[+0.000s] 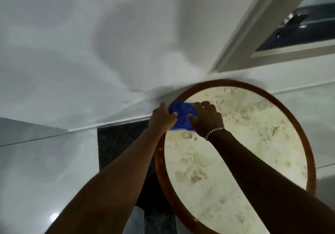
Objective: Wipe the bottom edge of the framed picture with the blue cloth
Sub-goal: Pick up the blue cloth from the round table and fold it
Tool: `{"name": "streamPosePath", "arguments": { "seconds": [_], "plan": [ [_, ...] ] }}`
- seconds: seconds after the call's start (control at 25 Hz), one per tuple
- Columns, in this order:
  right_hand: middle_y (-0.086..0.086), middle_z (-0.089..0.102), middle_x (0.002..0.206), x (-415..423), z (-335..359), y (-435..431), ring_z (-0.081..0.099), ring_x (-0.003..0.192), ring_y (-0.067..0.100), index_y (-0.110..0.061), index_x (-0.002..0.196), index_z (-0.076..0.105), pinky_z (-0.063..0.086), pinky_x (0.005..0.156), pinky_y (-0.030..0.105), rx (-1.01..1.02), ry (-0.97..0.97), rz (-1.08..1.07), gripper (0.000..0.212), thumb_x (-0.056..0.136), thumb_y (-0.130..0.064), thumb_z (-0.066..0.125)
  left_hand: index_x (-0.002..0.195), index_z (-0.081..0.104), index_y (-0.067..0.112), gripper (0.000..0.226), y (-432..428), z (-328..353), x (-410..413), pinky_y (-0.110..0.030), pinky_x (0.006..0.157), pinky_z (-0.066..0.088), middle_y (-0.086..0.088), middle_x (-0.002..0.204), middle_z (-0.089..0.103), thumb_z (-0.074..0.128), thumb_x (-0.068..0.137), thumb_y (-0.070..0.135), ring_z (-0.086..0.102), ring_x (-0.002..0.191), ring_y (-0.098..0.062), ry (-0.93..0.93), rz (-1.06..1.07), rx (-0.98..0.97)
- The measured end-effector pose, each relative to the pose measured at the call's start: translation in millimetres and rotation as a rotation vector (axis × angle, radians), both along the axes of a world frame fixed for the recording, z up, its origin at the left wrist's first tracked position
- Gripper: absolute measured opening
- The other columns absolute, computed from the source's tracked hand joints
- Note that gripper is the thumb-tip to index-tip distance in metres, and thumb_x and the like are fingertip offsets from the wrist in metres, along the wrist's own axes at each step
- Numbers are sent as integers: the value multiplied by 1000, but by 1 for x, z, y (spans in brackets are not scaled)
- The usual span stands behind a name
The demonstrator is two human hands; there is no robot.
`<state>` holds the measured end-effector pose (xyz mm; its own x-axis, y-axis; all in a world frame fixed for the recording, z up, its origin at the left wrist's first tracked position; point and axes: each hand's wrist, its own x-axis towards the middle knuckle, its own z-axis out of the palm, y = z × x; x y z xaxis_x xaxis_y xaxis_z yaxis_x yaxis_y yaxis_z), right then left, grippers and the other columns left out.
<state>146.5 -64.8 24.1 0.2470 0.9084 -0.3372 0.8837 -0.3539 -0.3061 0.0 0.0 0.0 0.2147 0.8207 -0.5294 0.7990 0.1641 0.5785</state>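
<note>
Head view, both hands point(163, 118) point(206, 118) gripping blue cloth point(181, 115), round table point(306, 143)

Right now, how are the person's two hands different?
The left hand grips the blue cloth from the side beyond the round brown-rimmed marble table; the right hand presses it from above the tabletop. The right wrist wears a silver chain bracelet; the left wrist is bare. Both hold the cloth.

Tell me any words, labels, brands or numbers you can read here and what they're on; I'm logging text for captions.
None can be read.
Framed picture: blurred, no text to make out.
Blue cloth, held in both hands (left, right): no label visible.
Round table: only stone mottling, no writing.
</note>
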Motion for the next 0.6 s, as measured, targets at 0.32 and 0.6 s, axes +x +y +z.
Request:
{"name": "streamPosePath", "arguments": {
  "seconds": [0.32, 0.6],
  "plan": [
    [26, 40, 135, -6, -44, 2, 56, 107, 45, -10, 138, 45, 53, 90, 47, 68, 110, -120, 49, 91, -6, 56, 106, 57, 6, 29, -13, -20, 17, -30, 68, 55, -5, 89, 64, 64, 78, -2, 65, 81, -22, -224, 221, 116],
    [24, 52, 129, -40, 72, 20, 63, 104, 36, -6, 129, 57, 53, 83, 28, 581, 101, 26, 42, 87, 0, 64, 105, 61, 5, 23, -6, 95, -22, -24, 66, 57, -5, 90, 69, 65, 85, -6, 65, 79, -4, -536, 323, 638]
  ]
}}
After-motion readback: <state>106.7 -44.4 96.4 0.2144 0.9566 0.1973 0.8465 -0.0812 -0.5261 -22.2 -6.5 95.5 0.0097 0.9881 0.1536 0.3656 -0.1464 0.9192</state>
